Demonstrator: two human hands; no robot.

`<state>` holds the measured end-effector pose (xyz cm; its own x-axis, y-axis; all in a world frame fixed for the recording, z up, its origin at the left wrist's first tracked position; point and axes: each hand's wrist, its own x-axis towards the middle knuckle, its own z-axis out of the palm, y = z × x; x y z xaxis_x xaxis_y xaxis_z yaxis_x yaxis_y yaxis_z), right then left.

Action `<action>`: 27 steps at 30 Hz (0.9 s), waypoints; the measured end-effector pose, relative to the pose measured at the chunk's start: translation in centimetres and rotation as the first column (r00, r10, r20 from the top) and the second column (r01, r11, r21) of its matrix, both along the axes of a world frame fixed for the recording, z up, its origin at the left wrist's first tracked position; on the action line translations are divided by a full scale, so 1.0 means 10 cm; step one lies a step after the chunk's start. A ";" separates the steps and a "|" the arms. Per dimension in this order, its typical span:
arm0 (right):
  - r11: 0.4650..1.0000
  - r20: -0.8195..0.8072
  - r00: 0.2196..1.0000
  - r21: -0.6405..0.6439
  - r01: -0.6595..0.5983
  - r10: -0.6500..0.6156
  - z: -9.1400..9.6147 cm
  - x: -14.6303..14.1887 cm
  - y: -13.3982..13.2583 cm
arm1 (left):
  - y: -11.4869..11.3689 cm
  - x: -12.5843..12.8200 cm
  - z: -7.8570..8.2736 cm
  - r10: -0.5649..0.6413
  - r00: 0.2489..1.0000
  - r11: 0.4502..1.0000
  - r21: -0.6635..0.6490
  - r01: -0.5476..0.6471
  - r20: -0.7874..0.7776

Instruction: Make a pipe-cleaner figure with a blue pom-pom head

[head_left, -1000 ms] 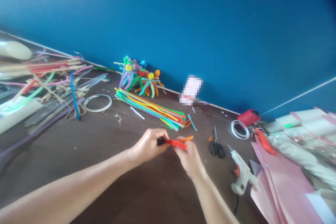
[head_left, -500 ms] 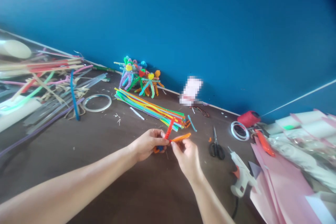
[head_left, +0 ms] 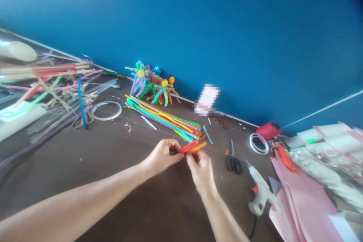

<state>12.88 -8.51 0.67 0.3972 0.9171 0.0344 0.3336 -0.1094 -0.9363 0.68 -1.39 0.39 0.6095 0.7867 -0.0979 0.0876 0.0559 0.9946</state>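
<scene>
Over the dark brown table (head_left: 113, 181) my left hand (head_left: 161, 157) and my right hand (head_left: 200, 168) meet fingertip to fingertip. Both pinch a small piece made of red and orange pipe cleaners (head_left: 192, 146), whose free ends stick out up and to the right. Just behind the hands lies a bundle of straight coloured pipe cleaners (head_left: 164, 118). Several finished pipe-cleaner figures (head_left: 151, 83) stand against the blue wall.
Black scissors (head_left: 233, 159) and a white glue gun (head_left: 259, 191) lie right of my hands, with pink paper sheets (head_left: 303, 200) beyond. Tape rings (head_left: 106, 110) (head_left: 258, 143), a red spool (head_left: 269, 130) and a heap of strips and sticks (head_left: 45, 90) are at the sides.
The red pipe cleaner stood up half a second ago; it now lies folded down beside the orange one. My hands have drawn closer together and shifted slightly up.
</scene>
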 end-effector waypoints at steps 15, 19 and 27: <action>0.980 -0.222 0.960 0.133 -0.146 0.173 0.00 0.06 0.00 | 0.11 -0.03 0.00 0.061 0.953 0.677 -0.714 0.178 0.295; 0.965 -0.063 0.976 0.177 -0.195 0.208 0.03 0.06 -0.02 | 0.13 -0.07 0.04 0.009 0.968 0.547 -0.811 0.206 0.252; 0.924 0.199 0.944 0.232 -0.305 0.262 0.08 0.10 -0.05 | 0.14 -0.08 0.03 -0.044 0.967 0.486 -0.840 0.240 0.251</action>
<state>13.90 -9.03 1.49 0.0911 0.9415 0.3244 0.4634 0.2483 -0.8507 -0.10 0.05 0.72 0.7864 0.2700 -0.5555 0.0140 0.8914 0.4530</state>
